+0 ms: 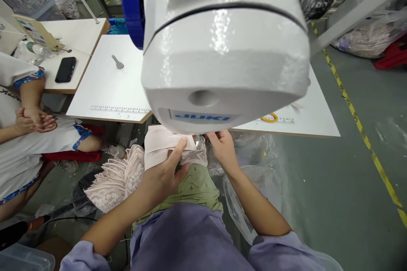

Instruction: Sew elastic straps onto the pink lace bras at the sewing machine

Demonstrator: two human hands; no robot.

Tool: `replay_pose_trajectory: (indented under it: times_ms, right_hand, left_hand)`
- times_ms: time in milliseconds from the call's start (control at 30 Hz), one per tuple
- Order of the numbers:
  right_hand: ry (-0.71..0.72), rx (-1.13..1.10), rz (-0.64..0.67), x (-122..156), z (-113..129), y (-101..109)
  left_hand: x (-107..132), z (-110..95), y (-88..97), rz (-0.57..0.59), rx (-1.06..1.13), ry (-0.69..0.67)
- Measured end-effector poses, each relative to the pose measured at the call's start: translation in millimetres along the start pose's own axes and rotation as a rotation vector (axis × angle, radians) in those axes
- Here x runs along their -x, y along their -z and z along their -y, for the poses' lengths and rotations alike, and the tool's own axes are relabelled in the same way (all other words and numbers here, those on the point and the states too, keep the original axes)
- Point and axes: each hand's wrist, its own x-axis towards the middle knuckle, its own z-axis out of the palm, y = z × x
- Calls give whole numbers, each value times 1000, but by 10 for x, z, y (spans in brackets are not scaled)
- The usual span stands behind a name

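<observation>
Beneath the loosely spread left hand [161, 178], pale fabric [154, 146] looks midway, unfinished, the right hand [225, 151] curled, its hold unclear.

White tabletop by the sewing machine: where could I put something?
Left of the machine head, the white tabletop is bare between the grey metal piece and the left ruler. Another bare patch lies between the right ruler and the tabletop's right edge. It's crowded below the machine head, where the left hand, right hand and pale fabric cluster.
</observation>
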Motion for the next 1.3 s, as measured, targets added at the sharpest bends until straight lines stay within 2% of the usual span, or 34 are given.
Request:
replay_pose_trajectory:
  times_ms: [500, 600, 733, 867, 1000, 1133, 1300]
  right_hand:
    - [-3, -105, 23, 260, 95, -18]
    - [57, -96, 0, 290, 110, -45]
    - [136, 15, 21, 365, 186, -105]
    - [40, 73, 49, 563, 293, -109]
    - [-137, -127, 175, 804, 319, -37]
    - [-231, -245, 154, 964, 319, 54]
    - [-233, -213, 143, 1056, 362, 119]
  left_hand:
    - [-39, -81, -4, -1, 6, -33]
    - [-11, -71, -10, -27, 37, 10]
    - [43, -37, -109, -45, 51, 76]
    - [198, -109, -274, -64, -17, -6]
    - [449, -328, -425, -104, -97, -163]
    - [619, -477, -524, -24, 5, -153]
    - [758, -459, -572, 237, 310, -78]
